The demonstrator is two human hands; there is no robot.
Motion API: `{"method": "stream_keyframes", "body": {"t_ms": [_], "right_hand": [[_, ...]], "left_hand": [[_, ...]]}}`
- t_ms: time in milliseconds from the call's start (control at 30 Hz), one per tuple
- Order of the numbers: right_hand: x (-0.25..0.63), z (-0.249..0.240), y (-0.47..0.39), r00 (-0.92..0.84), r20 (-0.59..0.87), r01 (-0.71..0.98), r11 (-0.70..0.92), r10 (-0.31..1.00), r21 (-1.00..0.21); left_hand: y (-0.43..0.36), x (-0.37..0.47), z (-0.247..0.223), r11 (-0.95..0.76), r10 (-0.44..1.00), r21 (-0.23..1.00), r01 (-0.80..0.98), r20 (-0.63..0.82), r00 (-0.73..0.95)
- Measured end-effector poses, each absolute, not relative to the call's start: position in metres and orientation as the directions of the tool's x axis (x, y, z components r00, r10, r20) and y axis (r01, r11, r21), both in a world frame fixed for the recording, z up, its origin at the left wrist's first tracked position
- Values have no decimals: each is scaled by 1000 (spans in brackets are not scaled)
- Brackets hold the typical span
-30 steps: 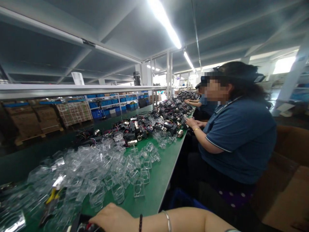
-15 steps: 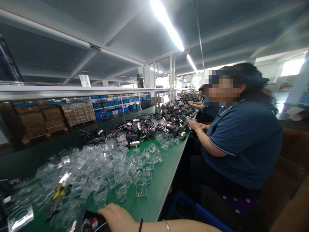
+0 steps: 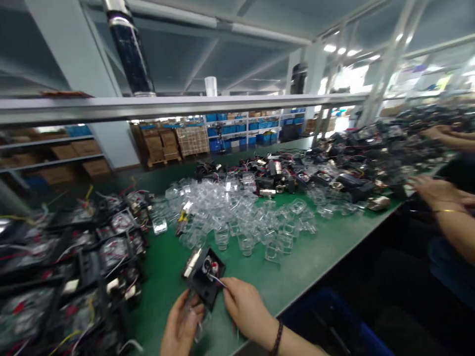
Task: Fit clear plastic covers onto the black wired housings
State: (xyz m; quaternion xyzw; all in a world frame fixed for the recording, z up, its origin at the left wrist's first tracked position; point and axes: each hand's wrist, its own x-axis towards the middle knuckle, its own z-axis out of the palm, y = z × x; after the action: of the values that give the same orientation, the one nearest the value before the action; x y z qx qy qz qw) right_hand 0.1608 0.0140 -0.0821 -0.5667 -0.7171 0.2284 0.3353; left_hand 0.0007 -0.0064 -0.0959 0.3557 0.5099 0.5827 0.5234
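Observation:
A small black assembly point(image 3: 204, 274) with a metal fitting and red and white wires is held over the green bench point(image 3: 297, 267) near its front edge. My left hand point(image 3: 180, 326) grips its lower side from below, with a clear plastic piece against the fingers. My right hand point(image 3: 245, 307) pinches its right edge, by the thin wires. A heap of clear plastic housings point(image 3: 237, 215) lies just beyond the assembly.
Black wired assemblies point(image 3: 70, 267) are stacked thickly at my left. More black parts and metal fittings point(image 3: 345, 173) run along the bench to the right. A co-worker's forearm and hands point(image 3: 443, 207) rest at the right edge. Yellow-handled pliers point(image 3: 181, 220) lie among the clear pieces. An overhead shelf point(image 3: 166, 106) spans the back.
The view has swung left and down from the co-worker to my own spot. Both my hands are now in view, holding the black assembly up off the bench.

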Motion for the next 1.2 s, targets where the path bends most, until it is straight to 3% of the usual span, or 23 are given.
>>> {"method": "stream_keyframes", "body": {"t_ms": [67,167,267,367,500,633,933,1100,1200], "right_hand": [[164,-82,12,-145,219,513,263,965,-817],[170,-83,15,-53,130,215,138,990,-967],[175,-86,18,-3,21,-64,20,1000,-998],[179,-91,20,39,2,-211,10,999,-977],[177,-101,24,114,121,-79,130,986,-988],[171,-104,26,-13,304,157,302,953,-940],[168,-98,33,-152,389,427,415,909,-803],[159,-96,27,-260,553,515,598,792,-614],[157,-90,17,-210,682,474,683,700,-556]], "left_hand": [[-8,4,-90,25,958,948,-318,-114,-264],[-12,7,-84,40,963,930,-365,-134,-235],[-16,8,-82,45,970,931,-362,-128,-207],[-20,5,-83,25,976,943,-331,-94,-196],[-24,1,-87,52,998,971,-232,-60,-29],[-25,0,-90,50,997,984,-172,-38,72],[-25,3,-86,57,998,978,-200,-56,9],[-28,4,-84,21,997,976,-217,-36,-63],[-29,5,-86,-27,992,962,-272,-9,-129]]}}
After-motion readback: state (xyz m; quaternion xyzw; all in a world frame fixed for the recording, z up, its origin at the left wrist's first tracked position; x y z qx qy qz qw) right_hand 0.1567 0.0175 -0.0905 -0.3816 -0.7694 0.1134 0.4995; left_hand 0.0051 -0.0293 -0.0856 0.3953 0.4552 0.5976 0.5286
